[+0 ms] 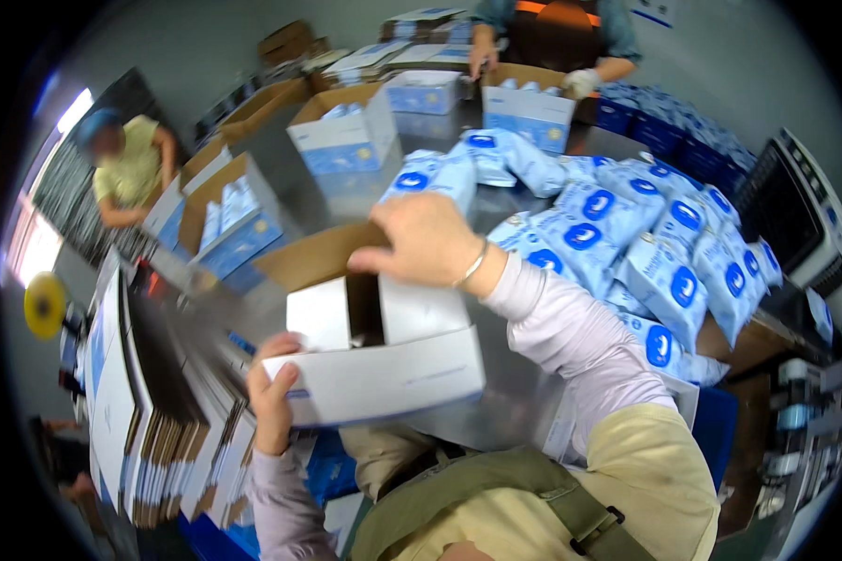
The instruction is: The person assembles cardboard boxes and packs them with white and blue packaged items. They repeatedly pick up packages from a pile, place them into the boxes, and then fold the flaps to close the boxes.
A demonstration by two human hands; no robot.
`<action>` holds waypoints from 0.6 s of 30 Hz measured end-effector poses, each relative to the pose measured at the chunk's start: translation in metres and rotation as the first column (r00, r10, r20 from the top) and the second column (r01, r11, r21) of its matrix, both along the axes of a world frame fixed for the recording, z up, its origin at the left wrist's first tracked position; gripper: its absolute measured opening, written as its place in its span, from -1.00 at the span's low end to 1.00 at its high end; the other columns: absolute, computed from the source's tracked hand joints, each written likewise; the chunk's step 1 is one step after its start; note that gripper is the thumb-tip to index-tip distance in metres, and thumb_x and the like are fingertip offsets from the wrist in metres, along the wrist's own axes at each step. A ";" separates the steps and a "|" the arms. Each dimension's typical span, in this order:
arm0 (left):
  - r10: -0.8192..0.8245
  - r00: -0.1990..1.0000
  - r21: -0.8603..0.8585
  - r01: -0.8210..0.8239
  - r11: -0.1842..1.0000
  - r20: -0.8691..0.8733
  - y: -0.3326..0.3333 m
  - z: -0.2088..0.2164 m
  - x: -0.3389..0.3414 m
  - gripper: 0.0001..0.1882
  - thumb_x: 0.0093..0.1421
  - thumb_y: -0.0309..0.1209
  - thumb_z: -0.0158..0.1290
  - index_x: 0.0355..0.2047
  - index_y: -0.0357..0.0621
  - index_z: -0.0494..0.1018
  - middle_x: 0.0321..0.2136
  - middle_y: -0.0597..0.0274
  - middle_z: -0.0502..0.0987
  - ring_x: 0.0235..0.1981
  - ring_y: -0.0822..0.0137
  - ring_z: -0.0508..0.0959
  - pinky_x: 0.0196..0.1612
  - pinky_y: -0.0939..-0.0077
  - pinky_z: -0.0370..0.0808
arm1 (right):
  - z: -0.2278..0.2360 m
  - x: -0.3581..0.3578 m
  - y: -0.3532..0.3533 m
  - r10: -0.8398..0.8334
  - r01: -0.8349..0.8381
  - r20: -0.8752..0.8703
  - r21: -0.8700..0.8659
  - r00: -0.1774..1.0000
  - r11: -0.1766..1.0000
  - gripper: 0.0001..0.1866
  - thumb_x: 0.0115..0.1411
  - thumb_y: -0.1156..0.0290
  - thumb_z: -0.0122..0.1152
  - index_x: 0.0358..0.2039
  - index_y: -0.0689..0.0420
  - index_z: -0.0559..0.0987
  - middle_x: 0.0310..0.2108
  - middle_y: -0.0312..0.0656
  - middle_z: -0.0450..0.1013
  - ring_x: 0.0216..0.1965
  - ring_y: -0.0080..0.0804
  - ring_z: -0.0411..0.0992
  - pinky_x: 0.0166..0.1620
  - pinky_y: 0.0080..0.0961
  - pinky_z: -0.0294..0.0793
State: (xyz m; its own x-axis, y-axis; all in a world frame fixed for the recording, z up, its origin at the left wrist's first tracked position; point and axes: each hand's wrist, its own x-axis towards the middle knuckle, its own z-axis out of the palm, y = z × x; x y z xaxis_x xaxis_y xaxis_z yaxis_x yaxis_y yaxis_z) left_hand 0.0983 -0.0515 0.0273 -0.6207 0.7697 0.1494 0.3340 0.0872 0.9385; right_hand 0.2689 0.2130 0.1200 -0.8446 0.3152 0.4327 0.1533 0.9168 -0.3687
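1. While the box (pixel 374 360) is sitting on the steel table (pixel 496 411) just in front of the person, the left hand (pixel 273 393) is gripping its near left corner, fingers clamped on the card
2. The right hand (pixel 426 241) is reaching over the open top, fingers curled together onto the brown back flap (pixel 313 257)
3. It is looking light and stiff, easily dented, so holding corners and folded edges seems wisest
4. Blue packets (pixel 627 243) are lying heaped just beside it
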 end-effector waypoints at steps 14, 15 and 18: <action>-0.041 0.895 0.066 0.013 0.998 0.443 0.026 0.018 0.013 -0.57 0.32 -0.22 -0.11 0.05 -0.32 0.32 -0.08 0.11 0.49 -0.14 0.29 0.53 -0.04 0.44 0.44 | -0.125 0.165 -0.009 0.131 -0.156 -0.108 -0.278 0.985 0.948 -0.01 0.07 -0.02 0.20 0.31 0.29 -0.03 0.35 0.12 -0.15 0.35 0.02 -0.14 0.34 -0.15 -0.18; -0.283 0.900 0.145 0.248 0.958 0.333 0.036 0.058 0.018 -0.58 0.30 -0.25 -0.08 0.03 -0.34 0.31 -0.10 0.11 0.50 -0.18 0.32 0.54 -0.06 0.47 0.46 | -0.130 0.153 -0.011 0.085 -0.142 -0.166 -0.368 0.982 0.919 -0.04 0.07 0.03 0.22 0.30 0.30 0.00 0.33 0.14 -0.12 0.34 0.02 -0.09 0.33 -0.18 -0.12; -0.390 0.891 -0.160 0.360 0.919 -0.232 0.048 0.097 0.050 -0.66 0.16 -0.42 0.07 -0.07 -0.32 0.40 -0.33 0.03 0.57 -0.35 0.24 0.59 -0.26 0.39 0.49 | -0.133 0.132 -0.004 0.236 -0.069 0.262 -0.521 0.936 0.851 -0.31 0.02 0.33 0.20 0.14 0.39 0.26 0.03 0.21 0.33 -0.04 0.02 0.39 0.01 -0.29 0.35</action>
